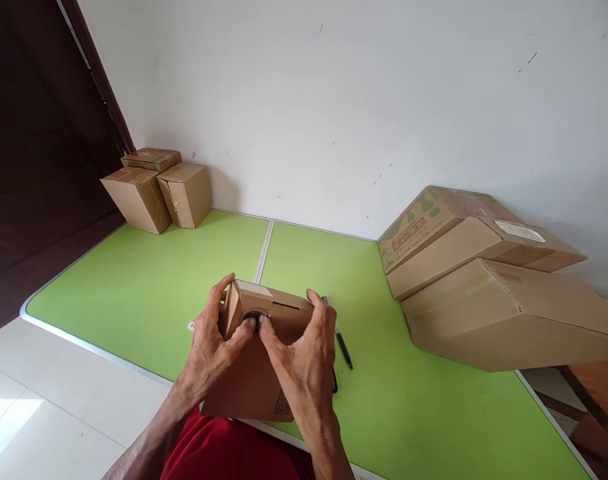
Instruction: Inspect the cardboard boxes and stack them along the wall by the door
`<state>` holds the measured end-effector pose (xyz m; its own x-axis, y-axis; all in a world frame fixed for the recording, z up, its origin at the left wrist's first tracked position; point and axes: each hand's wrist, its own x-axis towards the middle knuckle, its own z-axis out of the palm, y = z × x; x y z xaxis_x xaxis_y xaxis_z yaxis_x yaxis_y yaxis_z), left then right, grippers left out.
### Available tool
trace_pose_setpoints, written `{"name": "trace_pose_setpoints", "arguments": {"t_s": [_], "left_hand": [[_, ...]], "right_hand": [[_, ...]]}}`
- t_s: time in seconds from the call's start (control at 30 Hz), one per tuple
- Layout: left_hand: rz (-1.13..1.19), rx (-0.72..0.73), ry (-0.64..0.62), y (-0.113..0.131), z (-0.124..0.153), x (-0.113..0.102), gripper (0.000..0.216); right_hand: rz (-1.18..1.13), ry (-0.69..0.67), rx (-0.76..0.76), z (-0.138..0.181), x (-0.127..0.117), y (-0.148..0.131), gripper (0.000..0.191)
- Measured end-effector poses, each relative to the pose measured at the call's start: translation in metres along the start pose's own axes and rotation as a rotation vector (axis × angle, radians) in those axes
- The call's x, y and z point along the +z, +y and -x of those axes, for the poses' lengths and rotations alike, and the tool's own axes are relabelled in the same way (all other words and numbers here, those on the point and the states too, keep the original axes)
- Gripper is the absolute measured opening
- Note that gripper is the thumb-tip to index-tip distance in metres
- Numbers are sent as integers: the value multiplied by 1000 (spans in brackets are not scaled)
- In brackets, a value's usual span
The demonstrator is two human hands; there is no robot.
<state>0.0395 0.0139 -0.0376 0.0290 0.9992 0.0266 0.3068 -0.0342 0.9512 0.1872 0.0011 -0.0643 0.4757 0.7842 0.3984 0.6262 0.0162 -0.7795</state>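
Note:
A brown cardboard box [254, 380] stands tilted at the table's near edge, close to my body. My left hand [214, 333] is closed around its upper left corner. On the opposite side, my right hand [304, 347] grips the upper right part. Both thumbs meet at a dark, rounded slot or opening [257, 314] in the box's near face, and their tips hide part of it. A narrow slit [286, 306] shows to the right of the thumbs. Just beyond my right hand lies a black pen [343, 350], with another dark object [335, 382] partly hidden behind the hand.
The green table [409, 413] stands against a white wall. Several cardboard boxes [184, 193] are stacked at the back left. Larger boxes [464, 307] lean at the right, the nearest overhanging the table edge. A small white tag [191, 326] lies left of my left hand.

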Motion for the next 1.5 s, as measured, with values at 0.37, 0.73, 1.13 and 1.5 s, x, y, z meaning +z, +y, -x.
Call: {"name": "trace_pose_setpoints", "arguments": {"t_s": [0.37,0.73,1.13,1.5], "left_hand": [[-133,4,-19,-25,3,-17,90],[0,-130,-83,-36,-6,-10,79],[246,-207,-129,-35,4,11,81],[113,-34,-34,-16,30,14,67]], "right_hand": [[68,-57,-106,7,16,-6,71],[-20,-161,-62,11,4,19,69],[-93,-193,323,20,-9,30,117],[-70,-110,405,30,-21,9,120]]}}
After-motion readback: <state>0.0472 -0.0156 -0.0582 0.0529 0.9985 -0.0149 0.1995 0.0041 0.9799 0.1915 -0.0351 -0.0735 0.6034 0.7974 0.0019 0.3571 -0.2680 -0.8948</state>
